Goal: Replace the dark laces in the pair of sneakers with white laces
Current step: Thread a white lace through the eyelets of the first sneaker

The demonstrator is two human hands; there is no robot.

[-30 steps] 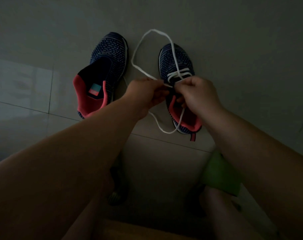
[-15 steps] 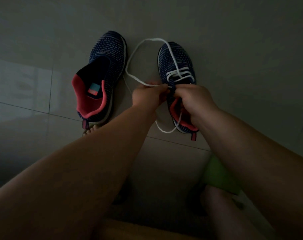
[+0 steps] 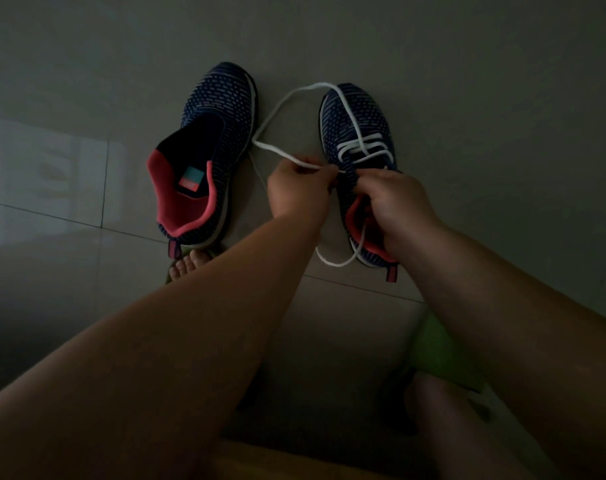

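Two dark blue knit sneakers with pink linings stand on the tiled floor. The left sneaker (image 3: 211, 147) has no lace. The right sneaker (image 3: 358, 126) carries a white lace (image 3: 280, 105) through its front eyelets; one strand loops out over the toe and floor, another hangs past the heel. My left hand (image 3: 299, 192) pinches the looping strand beside the shoe's left eyelet row. My right hand (image 3: 398, 206) grips the sneaker's upper at the tongue and collar, with the second strand running out from under it.
A bare foot (image 3: 187, 265) on a sandal shows just behind the left sneaker's heel. A green sandal (image 3: 440, 351) lies under my right forearm. A wooden edge (image 3: 260, 462) runs along the bottom. The floor tiles (image 3: 502, 98) are grey and dim.
The lace loop over the toe has shrunk and dropped lower as the left hand drew the strand through. Both hands have shifted slightly down towards the eyelets.
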